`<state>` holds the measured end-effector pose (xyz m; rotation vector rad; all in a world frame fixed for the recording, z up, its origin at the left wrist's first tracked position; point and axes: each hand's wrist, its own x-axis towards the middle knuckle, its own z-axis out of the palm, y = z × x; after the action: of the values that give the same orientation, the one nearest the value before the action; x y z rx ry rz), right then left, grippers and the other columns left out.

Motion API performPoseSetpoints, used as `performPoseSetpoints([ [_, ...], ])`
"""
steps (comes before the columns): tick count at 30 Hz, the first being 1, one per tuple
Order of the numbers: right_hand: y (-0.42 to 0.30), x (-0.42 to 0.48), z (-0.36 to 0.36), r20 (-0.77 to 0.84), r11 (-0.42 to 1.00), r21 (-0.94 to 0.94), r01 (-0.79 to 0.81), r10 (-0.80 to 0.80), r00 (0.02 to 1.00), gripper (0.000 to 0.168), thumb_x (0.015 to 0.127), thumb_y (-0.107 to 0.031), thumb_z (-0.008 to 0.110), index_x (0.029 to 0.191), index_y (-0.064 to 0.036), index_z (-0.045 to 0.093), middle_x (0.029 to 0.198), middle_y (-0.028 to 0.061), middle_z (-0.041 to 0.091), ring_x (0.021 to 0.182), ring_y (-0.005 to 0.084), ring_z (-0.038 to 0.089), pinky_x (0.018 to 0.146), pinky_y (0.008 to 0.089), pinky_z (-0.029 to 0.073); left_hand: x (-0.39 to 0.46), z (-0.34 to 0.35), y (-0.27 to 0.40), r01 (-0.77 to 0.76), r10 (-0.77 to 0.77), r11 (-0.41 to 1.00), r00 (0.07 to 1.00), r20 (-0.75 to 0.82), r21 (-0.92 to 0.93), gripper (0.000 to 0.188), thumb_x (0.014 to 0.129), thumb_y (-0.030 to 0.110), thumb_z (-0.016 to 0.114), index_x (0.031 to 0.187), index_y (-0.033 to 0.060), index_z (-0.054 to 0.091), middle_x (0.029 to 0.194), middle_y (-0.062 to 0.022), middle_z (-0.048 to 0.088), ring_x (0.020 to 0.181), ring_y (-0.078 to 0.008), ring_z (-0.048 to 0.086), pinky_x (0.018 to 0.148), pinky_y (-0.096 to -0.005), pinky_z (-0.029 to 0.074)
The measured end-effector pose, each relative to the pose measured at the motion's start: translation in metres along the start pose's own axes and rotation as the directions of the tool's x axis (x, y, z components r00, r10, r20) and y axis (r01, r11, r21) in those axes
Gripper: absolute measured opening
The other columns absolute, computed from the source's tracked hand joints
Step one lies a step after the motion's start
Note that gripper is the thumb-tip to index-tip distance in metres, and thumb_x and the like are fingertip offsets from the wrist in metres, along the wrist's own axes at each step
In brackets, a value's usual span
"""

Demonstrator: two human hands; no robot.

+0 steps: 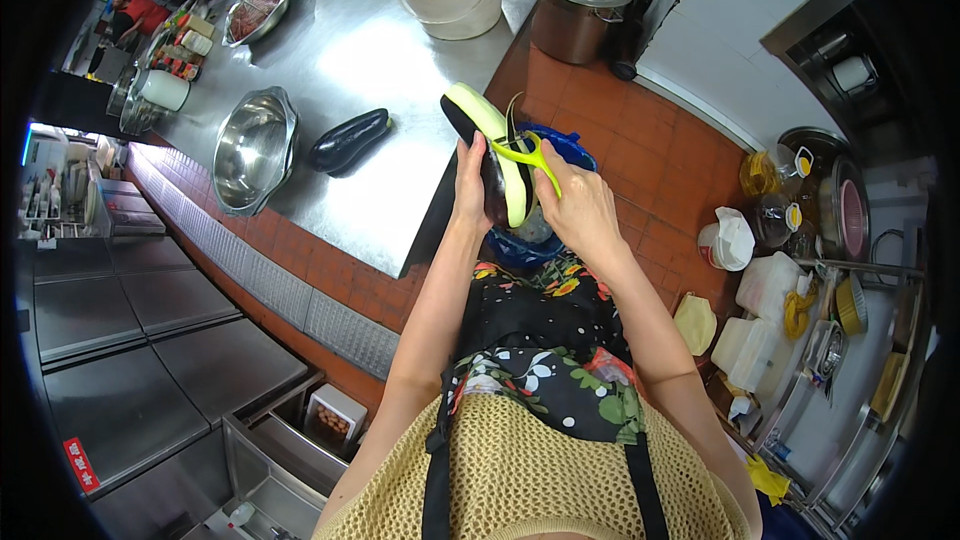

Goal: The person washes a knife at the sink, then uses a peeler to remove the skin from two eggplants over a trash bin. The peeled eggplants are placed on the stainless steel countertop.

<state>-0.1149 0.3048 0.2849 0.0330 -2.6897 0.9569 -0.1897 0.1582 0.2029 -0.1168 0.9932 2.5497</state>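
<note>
My left hand (472, 184) holds a partly peeled eggplant (489, 116), with pale green strips bared between dark purple skin. In my right hand (577, 199) is a yellow-green Y-shaped peeler (534, 157), its head against the eggplant's side. A thin curl of peel (512, 111) stands up at the peeler's head. Below both hands is a bin with a blue liner (580, 152), partly hidden by the hands and eggplant. A whole, unpeeled eggplant (351, 141) lies on the steel table (360, 217), beside an empty steel bowl (253, 151).
A lidded white bucket (450, 0) stands at the table's far edge, near a large lidded pot (576, 15) on the tiled floor. A strainer bowl of reddish food (257, 11) and jars are farther left. Oil bottles (769, 172) and containers line the right. A co-worker (141, 16) is far left.
</note>
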Motion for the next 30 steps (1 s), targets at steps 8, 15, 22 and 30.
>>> performPoseSetpoints([
  [8,-0.002,-0.021,-0.011,0.022,0.993,0.010,-0.118,0.118,0.993,0.040,0.096,-0.019,0.059,0.129,0.004,0.061,0.085,0.0252,0.069,0.074,0.0420,0.068,0.066,0.0501,0.055,0.011,0.013,0.001,-0.099,0.107,0.993,0.988,-0.112,0.069,0.059,0.102,0.041,0.056,0.145,0.0100,0.029,0.120,-0.0104,0.057,0.106,-0.0208,0.062,0.089,-0.0382,0.055],
  [15,-0.002,-0.033,-0.008,0.009,0.989,0.037,-0.140,0.140,0.990,0.042,0.097,-0.019,0.059,0.131,0.005,0.059,0.084,0.0257,0.069,0.073,0.0423,0.068,0.065,0.0492,0.054,0.031,0.012,-0.006,-0.202,0.207,0.978,0.937,-0.282,0.046,0.051,0.103,0.045,0.054,0.136,0.0104,0.036,0.118,-0.0102,0.058,0.105,-0.0239,0.063,0.090,-0.0417,0.055],
  [22,0.002,-0.034,0.000,-0.075,0.987,0.088,-0.137,0.143,0.987,0.044,0.097,-0.019,0.060,0.133,0.005,0.058,0.081,0.0258,0.067,0.070,0.0425,0.066,0.062,0.0493,0.052,0.042,0.015,-0.016,-0.247,0.230,0.969,0.899,-0.374,0.003,0.061,0.101,0.047,0.055,0.143,0.0107,0.030,0.126,-0.0116,0.054,0.113,-0.0256,0.060,0.093,-0.0432,0.054],
  [30,0.027,-0.050,0.013,0.030,0.911,0.254,-0.326,0.329,0.944,0.041,0.099,-0.022,0.057,0.131,0.003,0.061,0.088,0.0281,0.069,0.076,0.0399,0.070,0.068,0.0466,0.054,0.074,-0.011,-0.009,-0.227,0.144,0.957,0.913,-0.382,-0.182,0.057,0.103,0.059,0.039,0.130,0.0116,0.057,0.126,-0.0063,0.064,0.117,-0.0277,0.060,0.102,-0.0435,0.046],
])
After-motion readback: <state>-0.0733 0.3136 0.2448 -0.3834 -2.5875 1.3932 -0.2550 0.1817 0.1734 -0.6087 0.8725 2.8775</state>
